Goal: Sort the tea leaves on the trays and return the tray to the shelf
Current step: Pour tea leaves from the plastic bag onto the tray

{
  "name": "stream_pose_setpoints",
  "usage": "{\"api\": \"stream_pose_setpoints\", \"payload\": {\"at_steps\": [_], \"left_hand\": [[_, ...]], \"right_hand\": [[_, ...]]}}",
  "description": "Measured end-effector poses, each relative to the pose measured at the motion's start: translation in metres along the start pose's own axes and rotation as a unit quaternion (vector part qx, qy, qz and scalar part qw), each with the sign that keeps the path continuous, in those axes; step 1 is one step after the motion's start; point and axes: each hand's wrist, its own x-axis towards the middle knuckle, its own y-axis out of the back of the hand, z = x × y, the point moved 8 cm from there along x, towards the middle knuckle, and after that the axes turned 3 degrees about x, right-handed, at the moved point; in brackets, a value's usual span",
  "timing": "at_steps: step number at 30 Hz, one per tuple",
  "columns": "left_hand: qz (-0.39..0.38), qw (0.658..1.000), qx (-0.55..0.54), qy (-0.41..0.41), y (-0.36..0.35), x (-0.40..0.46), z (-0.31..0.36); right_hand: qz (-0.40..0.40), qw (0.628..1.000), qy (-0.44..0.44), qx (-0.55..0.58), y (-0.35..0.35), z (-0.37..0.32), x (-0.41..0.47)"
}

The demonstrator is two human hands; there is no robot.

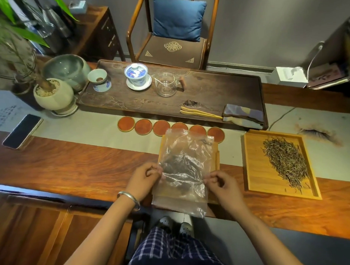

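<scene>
Both hands — left hand (146,174), right hand (221,182) — pinch opposite edges of the clear plastic bag (184,167) above the near tray (216,160); tea leaves (286,161) lie on the right tray (254,169). Holding the mouth wide should prevent spills.

A shallow, pale wooden tray (256,169) lay flat on the table's near edge. A long heap of thin, dry, grey-green tea leaves (284,160) ran diagonally along its right half, with a few strays at its near corner. Left of this tray sat a second tray (216,160), mostly hidden under a crumpled clear plastic bag (183,167).
</scene>
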Motion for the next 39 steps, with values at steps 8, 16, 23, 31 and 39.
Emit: {"api": "stream_pose_setpoints", "payload": {"at_steps": [8,16,23,31,39], "left_hand": [[0.088,0.994,-0.056,-0.019,0.087,0.023,0.008],[0.128,0.991,-0.013,0.046,0.194,0.069,-0.050],[0.124,0.975,0.094,0.157,0.244,0.096,-0.132],[0.188,0.951,0.209,0.133,0.258,0.106,-0.137],[0.144,0.959,0.238,-0.048,0.186,0.106,-0.056]], "right_hand": [[-0.015,0.998,0.067,-0.007,-0.056,-0.060,0.053],[-0.031,0.993,0.061,-0.092,-0.171,-0.089,0.126],[-0.089,0.968,-0.034,-0.231,-0.264,-0.052,0.165],[-0.086,0.952,-0.052,-0.288,-0.250,-0.052,0.171],[0.131,0.907,0.071,-0.393,-0.047,-0.109,0.217]]}}
